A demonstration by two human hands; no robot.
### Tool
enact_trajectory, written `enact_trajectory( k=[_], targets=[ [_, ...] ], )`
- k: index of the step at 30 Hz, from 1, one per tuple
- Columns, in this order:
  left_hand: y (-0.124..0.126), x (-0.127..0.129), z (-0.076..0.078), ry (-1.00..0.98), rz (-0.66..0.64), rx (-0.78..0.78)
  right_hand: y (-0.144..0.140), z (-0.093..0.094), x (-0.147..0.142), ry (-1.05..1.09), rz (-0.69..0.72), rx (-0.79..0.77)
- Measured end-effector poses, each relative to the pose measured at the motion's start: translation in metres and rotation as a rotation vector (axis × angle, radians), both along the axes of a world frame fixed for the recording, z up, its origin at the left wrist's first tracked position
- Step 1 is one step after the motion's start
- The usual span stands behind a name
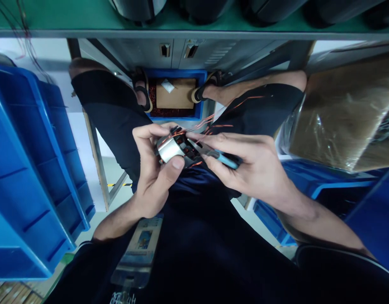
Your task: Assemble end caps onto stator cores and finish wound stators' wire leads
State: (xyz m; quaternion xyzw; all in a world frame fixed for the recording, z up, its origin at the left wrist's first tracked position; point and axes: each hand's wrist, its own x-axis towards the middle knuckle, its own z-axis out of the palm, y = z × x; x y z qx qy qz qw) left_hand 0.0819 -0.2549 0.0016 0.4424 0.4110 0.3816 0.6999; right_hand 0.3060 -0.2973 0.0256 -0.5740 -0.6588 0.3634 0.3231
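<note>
A small metal motor stator (172,148), a shiny cylinder with copper windings at its top end, sits in mid-air over the person's lap, roughly at the centre of the view. The left hand (151,169) is wrapped around it: the thumb presses on the near side of the steel shell and the fingers curl over the far side, so the hand is closed on the part. Thin copper wires (213,120) fan out from the windings, up and to the right, loose in the air.

The right hand (254,166) is closed around a pair of cutters with blue handles (224,159). The handles lie in the palm, the index finger stretches along the top, and the metal nose of the tool points left into the winding end of the stator, touching or just beside the copper there; the exact contact is too small to tell.

Below the hands are dark shorts and knees spread to either side. Between the sandalled feet, on the floor, stands a blue tray (199,110) holding a brown cardboard piece (175,96) and reddish copper scraps. A stack of blue bins (29,177) fills the left side. On the right lies a brown bundle under clear plastic wrap (346,114), with more blue bins beneath it. A green worktop edge (86,17) runs across the top. A card badge (139,249) hangs against the person's dark shirt near the bottom.
</note>
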Motion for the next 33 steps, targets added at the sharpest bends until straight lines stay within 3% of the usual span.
enact_trajectory(
  k=[3, 6, 11, 19, 25, 28, 31, 33],
  targets=[
    [0.005, 0.006, 0.004, -0.126, 0.055, -0.159, 0.002, -0.005, 0.001, -0.055, 0.001, -0.033],
    [0.01, 0.012, 0.009, -0.16, 0.116, -0.216, 0.001, -0.009, 0.001, -0.15, 0.02, -0.036],
    [0.012, 0.016, 0.01, -0.161, 0.118, -0.166, -0.001, -0.009, -0.006, -0.158, 0.011, 0.075],
    [0.01, 0.017, 0.014, -0.112, 0.099, -0.089, 0.0, 0.003, -0.01, -0.087, -0.026, 0.028],
    [0.008, 0.016, 0.01, -0.044, 0.062, -0.045, 0.002, 0.001, -0.011, -0.239, -0.06, 0.129],
    [0.006, 0.017, 0.005, -0.03, 0.073, -0.051, 0.006, -0.003, -0.011, -0.136, -0.053, 0.116],
    [0.005, 0.015, 0.0, -0.094, 0.125, -0.128, 0.011, -0.009, -0.01, 0.062, -0.028, 0.022],
    [0.005, 0.012, -0.003, -0.043, 0.093, -0.097, 0.013, -0.013, -0.011, 0.169, -0.05, -0.037]
  ],
)
